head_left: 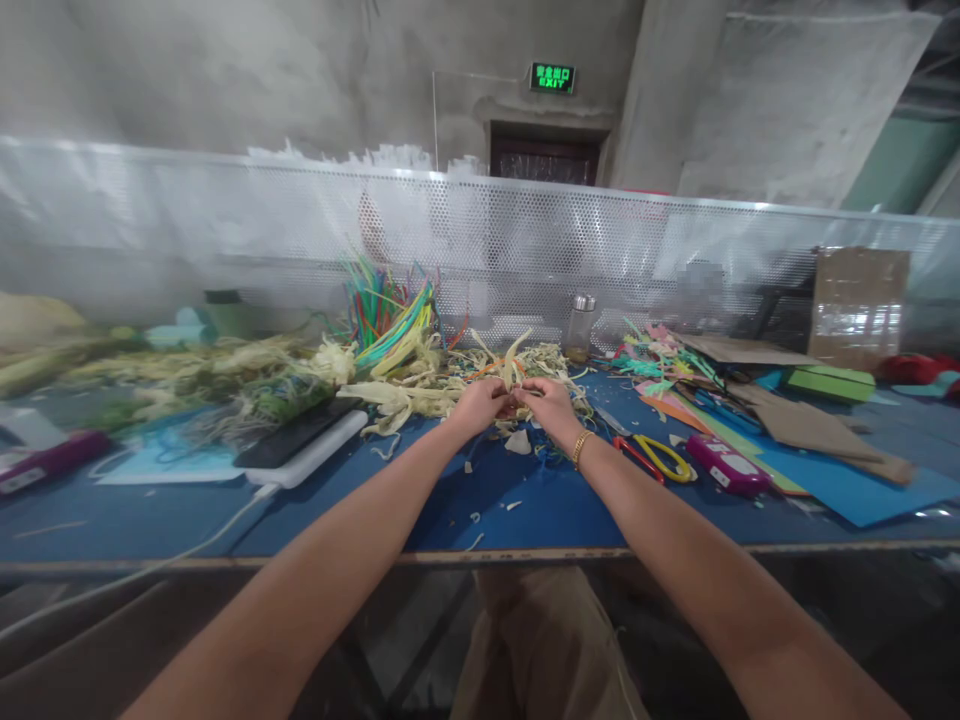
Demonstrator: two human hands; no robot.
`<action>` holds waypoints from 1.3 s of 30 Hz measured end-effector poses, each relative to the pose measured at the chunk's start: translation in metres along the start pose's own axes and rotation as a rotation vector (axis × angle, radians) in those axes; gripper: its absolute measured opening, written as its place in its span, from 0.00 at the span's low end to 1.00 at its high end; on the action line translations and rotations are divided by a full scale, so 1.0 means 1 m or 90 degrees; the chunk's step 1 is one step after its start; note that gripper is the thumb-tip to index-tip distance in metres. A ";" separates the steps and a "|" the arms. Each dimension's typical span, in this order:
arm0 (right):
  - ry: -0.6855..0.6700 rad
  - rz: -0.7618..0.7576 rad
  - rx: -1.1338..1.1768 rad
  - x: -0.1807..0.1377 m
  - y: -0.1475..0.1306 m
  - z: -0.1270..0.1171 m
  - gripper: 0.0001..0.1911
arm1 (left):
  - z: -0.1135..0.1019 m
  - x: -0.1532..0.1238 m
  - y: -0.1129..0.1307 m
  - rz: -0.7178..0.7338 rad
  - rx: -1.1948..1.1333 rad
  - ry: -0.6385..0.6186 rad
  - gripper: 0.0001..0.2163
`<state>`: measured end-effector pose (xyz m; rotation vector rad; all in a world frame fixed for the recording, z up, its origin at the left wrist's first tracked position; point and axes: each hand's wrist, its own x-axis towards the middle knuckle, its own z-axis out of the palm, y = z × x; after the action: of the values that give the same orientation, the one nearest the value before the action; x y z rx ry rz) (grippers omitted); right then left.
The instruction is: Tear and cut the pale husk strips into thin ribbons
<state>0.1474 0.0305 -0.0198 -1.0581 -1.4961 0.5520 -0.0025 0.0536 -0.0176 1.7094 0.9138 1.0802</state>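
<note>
In the middle of the frame, the left hand and right hand meet, fingertips pinched on a pale strip. The strip rises from between the fingers, its curved upper end above both hands. The pinch itself is too small to make out fully. Similar pale fibres lie on the blue counter just left of the left hand; a yellow handle lies right of the right wrist.

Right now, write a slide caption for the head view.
Left hand and right hand hold a pale strip over a blue table, bottle behind.
</note>
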 end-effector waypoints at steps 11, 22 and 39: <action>-0.008 -0.007 0.019 -0.001 0.000 0.003 0.11 | 0.001 -0.003 0.002 0.037 0.017 0.016 0.07; -0.017 -0.051 -0.012 0.003 0.006 0.001 0.10 | -0.003 -0.008 0.011 0.156 0.246 0.117 0.05; 0.021 -0.032 0.005 0.000 0.000 0.000 0.14 | 0.005 -0.014 0.016 -0.135 -0.295 0.013 0.06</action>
<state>0.1472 0.0308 -0.0198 -1.0160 -1.4857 0.5027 -0.0003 0.0345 -0.0076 1.1953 0.7638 1.0691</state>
